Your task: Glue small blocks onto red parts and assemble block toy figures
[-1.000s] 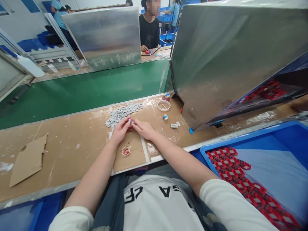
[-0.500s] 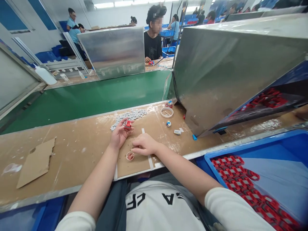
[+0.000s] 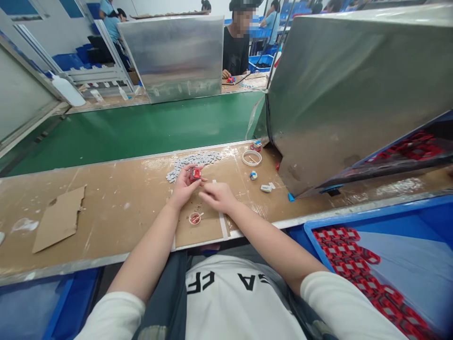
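Since the earlier frame the right hand [image 3: 217, 196] has lifted away from the small round dish of red paste [image 3: 194, 218] and come up beside the left hand [image 3: 184, 189], which has stayed raised over the brown cardboard-covered table [image 3: 116, 203]. The left fingers [image 3: 193, 169] are closed around a small red plastic component [image 3: 195, 174], holding it upright just above the table surface. The right fingers [image 3: 206, 191] are loosely curled and point toward that component; whether they pinch anything cannot be told. The dish lies on a rectangular cardboard mat [image 3: 200, 231] just below both hands, with a thin stick resting in it. Beyond the hands lies a scattered heap of small grey flat pieces [image 3: 193, 161]; to its right sit a white ring of tape [image 3: 251, 157] and a large slanted sheet-metal hood [image 3: 354, 89]. A blue plastic bin [image 3: 406, 212] at lower right holds rows of red frame-shaped parts [image 3: 350, 255]. A green conveyor belt [image 3: 141, 130] runs behind the table.
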`<state>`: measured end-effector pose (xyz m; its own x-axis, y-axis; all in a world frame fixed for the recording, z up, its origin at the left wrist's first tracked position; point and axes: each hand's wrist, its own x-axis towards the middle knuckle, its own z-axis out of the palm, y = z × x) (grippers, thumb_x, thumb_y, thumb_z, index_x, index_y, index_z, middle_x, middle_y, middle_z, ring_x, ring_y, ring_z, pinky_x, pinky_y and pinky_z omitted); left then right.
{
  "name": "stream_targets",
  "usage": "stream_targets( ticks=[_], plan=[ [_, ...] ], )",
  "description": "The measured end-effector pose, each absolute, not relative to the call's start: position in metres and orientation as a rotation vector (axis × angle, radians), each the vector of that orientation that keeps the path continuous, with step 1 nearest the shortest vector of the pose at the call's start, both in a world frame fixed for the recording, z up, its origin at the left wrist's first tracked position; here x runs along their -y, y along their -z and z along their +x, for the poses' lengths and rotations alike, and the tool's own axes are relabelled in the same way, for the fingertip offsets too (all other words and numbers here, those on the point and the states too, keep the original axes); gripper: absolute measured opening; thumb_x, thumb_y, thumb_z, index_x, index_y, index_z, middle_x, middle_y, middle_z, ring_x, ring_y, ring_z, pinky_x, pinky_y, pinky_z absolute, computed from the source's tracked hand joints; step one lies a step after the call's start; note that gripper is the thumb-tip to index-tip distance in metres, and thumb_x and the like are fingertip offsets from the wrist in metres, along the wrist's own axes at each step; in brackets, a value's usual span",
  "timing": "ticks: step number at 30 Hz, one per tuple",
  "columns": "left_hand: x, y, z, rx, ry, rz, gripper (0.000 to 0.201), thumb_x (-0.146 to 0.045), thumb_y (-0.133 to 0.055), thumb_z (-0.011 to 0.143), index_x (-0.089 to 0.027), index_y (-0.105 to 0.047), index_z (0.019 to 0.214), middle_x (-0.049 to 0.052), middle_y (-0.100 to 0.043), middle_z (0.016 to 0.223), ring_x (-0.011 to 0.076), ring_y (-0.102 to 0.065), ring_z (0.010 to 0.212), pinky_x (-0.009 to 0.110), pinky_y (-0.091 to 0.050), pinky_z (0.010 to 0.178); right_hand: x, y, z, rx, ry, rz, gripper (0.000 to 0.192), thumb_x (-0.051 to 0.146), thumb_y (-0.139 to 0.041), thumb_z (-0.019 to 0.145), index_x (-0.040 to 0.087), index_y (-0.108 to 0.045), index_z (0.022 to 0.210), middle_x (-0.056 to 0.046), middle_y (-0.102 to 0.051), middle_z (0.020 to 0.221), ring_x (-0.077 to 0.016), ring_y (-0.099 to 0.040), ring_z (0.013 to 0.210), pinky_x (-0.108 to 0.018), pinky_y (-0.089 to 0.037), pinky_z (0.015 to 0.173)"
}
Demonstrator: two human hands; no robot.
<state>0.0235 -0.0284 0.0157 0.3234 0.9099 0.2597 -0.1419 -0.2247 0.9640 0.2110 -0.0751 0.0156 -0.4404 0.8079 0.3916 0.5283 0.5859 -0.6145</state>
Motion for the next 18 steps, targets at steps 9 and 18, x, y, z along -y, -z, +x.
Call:
stream_targets(
  ticks=[9, 18],
  plan=[
    [0.035, -0.014, 0.024, -1.152, -0.876, 2.227, 0.058, -0.017, -0.06, 0.089, -0.026, -0.056, 0.146, 0.01, -0.064, 0.142, 0.0285, -0.064, 0.129, 0.045, -0.055, 0.11, 0.058, -0.008, 0.216, 2.041, -0.639, -1.42, 0.029, 0.041, -0.041, 0.112, 0.024, -0.059, 0.096, -0.004, -0.074, 0.098, -0.0215, -0.064, 0.088, -0.03, -0.039, 0.076],
    [0.031, -0.017, 0.019, -1.253, -0.682, 2.443, 0.051, -0.026, -0.066, 0.094, -0.027, -0.059, 0.145, 0.01, -0.066, 0.133, 0.0292, -0.067, 0.121, 0.04, -0.056, 0.1, 0.057, -0.01, 0.216, 2.105, -0.692, -1.433, 0.027, 0.039, -0.042, 0.111, 0.024, -0.059, 0.095, -0.004, -0.075, 0.098, -0.022, -0.065, 0.087, -0.031, -0.04, 0.076]
  ],
)
